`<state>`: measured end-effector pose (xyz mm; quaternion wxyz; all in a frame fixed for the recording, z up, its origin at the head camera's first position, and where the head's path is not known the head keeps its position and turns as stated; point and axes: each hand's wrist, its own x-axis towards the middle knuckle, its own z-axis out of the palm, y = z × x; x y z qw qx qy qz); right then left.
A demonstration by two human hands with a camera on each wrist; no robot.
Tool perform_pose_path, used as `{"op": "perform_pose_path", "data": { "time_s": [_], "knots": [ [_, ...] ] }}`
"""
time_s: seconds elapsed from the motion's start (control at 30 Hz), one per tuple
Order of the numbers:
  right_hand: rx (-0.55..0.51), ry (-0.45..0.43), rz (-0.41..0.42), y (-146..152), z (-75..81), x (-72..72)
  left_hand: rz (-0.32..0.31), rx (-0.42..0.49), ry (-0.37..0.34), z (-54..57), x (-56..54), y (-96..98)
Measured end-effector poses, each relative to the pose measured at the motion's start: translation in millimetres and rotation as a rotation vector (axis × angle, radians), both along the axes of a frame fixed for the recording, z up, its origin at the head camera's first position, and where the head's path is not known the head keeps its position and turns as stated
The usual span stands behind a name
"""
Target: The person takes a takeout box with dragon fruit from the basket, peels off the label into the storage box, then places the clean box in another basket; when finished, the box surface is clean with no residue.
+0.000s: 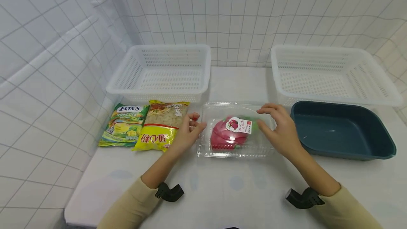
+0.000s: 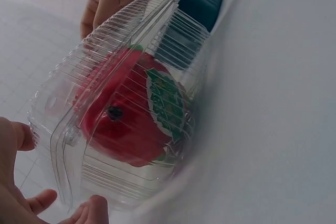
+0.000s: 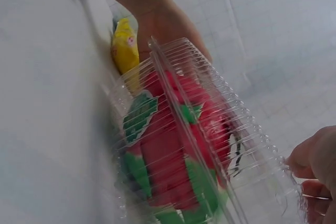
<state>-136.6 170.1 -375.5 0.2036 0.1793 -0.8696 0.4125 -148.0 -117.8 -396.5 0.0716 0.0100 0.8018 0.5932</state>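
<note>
Clear plastic forms a lidded box (image 1: 265, 146) lying between a person's two bare hands on a white-covered table (image 1: 236, 200). Inside it, and so also between the hands, is a red-and-green fruit (image 1: 224, 137). Above the fruit, on the lid, is a white label (image 1: 239, 125) with red lettering and a picture of fruit; the wrist views also show a green sticker (image 2: 165, 103) low on the fruit's side.

The left hand (image 1: 188, 131) is at the box's near-left side, thumb and fingers spread apart and loosely bent around the corner. The right hand (image 1: 281, 130) is at the opposite end, its thumb and fingers also parted in a wide curve. Neither hand shows a firm grip; whether every fingertip touches the plastic, I cannot tell.

Just left of the left hand lies a yellow bag of pasta (image 1: 162, 126), and beyond that a green FOX'S Spring Tea bag (image 1: 124, 126). Farther from the body than the left hand stands a white perforated basket (image 1: 171, 78); a matching basket (image 1: 318, 84) stands beyond the right hand. Just right of the right hand sits a dark teal tub (image 1: 338, 130). Behind both wrists, toward the body, are beige sleeves (image 1: 130, 204) and small black devices (image 1: 170, 192).
</note>
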Motion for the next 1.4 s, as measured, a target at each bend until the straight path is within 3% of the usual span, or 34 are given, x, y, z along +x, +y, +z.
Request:
{"op": "perform_pose_path", "data": {
  "time_s": [0.1,0.3,0.57,1.07,1.4],
  "knots": [
    [0.066,-0.018,0.008,-5,5.1,-4.9,-0.009,0.022,0.027,-3.5,1.9,-0.6],
    [0.181,-0.192,0.004,-10,16.4,-9.6,-0.030,0.084,0.090,-9.4,2.9,0.0],
    [0.231,-0.295,0.012,-10,23.1,-9.8,-0.026,0.148,0.146,-13.3,3.3,1.3],
    [0.156,-0.321,-0.037,-17,16.0,-10.6,-0.022,0.208,0.120,-19.2,4.4,1.0],
    [0.043,-0.216,-0.055,-25,9.4,-7.1,-0.022,0.211,0.117,-20.7,3.9,0.6]
  ]
}}
